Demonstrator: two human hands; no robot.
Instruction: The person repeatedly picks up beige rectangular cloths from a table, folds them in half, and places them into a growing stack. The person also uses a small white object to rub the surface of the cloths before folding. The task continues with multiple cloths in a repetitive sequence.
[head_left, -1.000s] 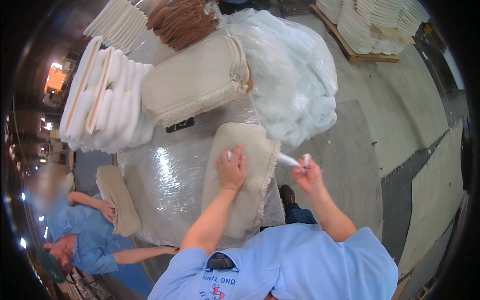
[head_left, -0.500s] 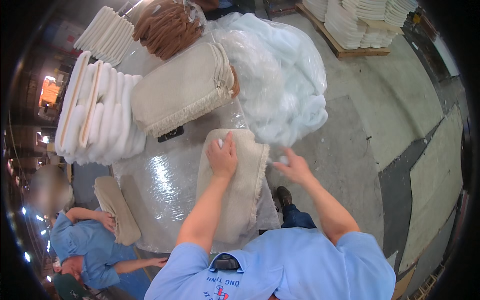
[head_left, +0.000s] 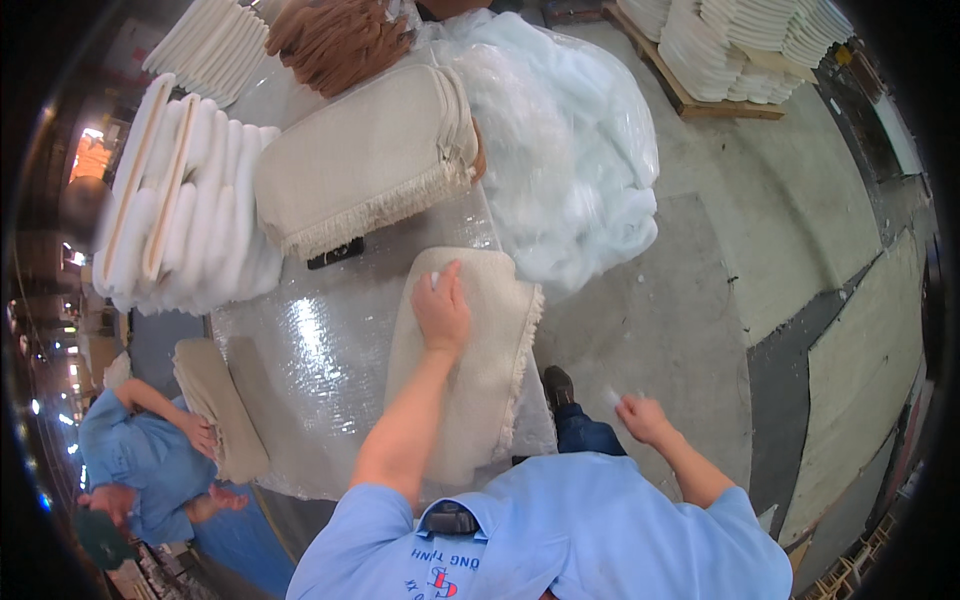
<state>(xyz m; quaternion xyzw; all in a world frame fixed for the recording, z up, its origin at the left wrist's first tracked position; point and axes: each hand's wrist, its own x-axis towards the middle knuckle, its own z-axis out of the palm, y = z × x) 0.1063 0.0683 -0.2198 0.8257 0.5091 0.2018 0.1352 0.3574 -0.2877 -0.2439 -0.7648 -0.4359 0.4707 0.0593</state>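
A beige fabric cover (head_left: 485,350) with a frayed, fringed edge on its right lies lengthwise on the plastic-covered table in front of me. My left hand (head_left: 441,312) presses down on its upper part, fingers stretched on the cloth, with a small white patch showing at the fingers. Out to the right, past the table edge and over the floor, my right hand (head_left: 646,420) is closed round a small pale thing (head_left: 612,397), too blurred to name. Beyond the cover sits a stack of folded beige covers (head_left: 365,150) with fringed edges.
White padded rolls (head_left: 190,205) stand at left, brown folded cloth (head_left: 335,45) behind. A big clear bag of white stuffing (head_left: 560,150) bulges at the table's right. A dark flat object (head_left: 336,253) lies by the stack. At lower left a co-worker (head_left: 150,450) handles a beige cover (head_left: 222,410).
My right hand has swung away from the fringed edge, to the right and toward me. My left hand stays on the cover. The view has shifted slightly.
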